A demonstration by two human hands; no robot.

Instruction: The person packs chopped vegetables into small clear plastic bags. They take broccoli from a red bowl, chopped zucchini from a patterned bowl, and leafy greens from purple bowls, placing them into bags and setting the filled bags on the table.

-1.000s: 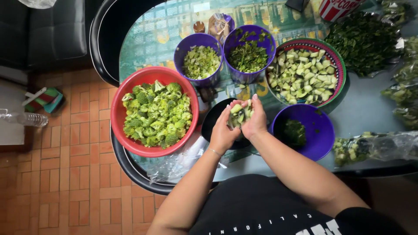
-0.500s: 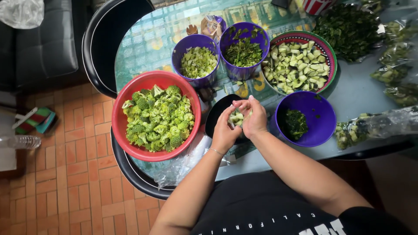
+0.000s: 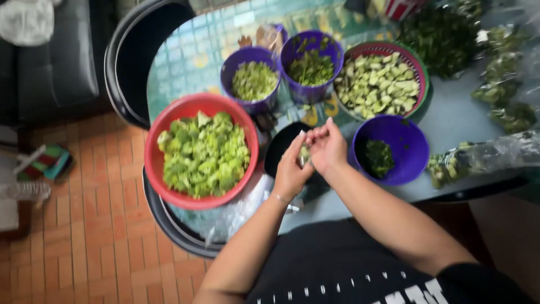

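My left hand (image 3: 291, 168) and my right hand (image 3: 327, 147) are cupped together over a black bowl (image 3: 277, 151) near the table's front edge. Between the palms they hold a small clump of pale green chopped vegetable pieces (image 3: 304, 153), mostly hidden by the fingers. A red bowl of broccoli florets (image 3: 201, 151) sits to the left of my hands. A purple bowl (image 3: 391, 149) with a little dark chopped greens stands to the right. The picture is blurred.
Behind are a purple bowl of light green bits (image 3: 251, 80), a purple bowl of dark herbs (image 3: 311, 63) and a patterned bowl of chopped pale vegetable (image 3: 382, 83). Plastic bags of greens (image 3: 478, 157) lie at the right. Black chairs (image 3: 132, 62) and a brick floor (image 3: 84, 225) are at left.
The clump in my hands has shrunk and my palms have closed tighter around it. The view has shifted slightly and blurred.
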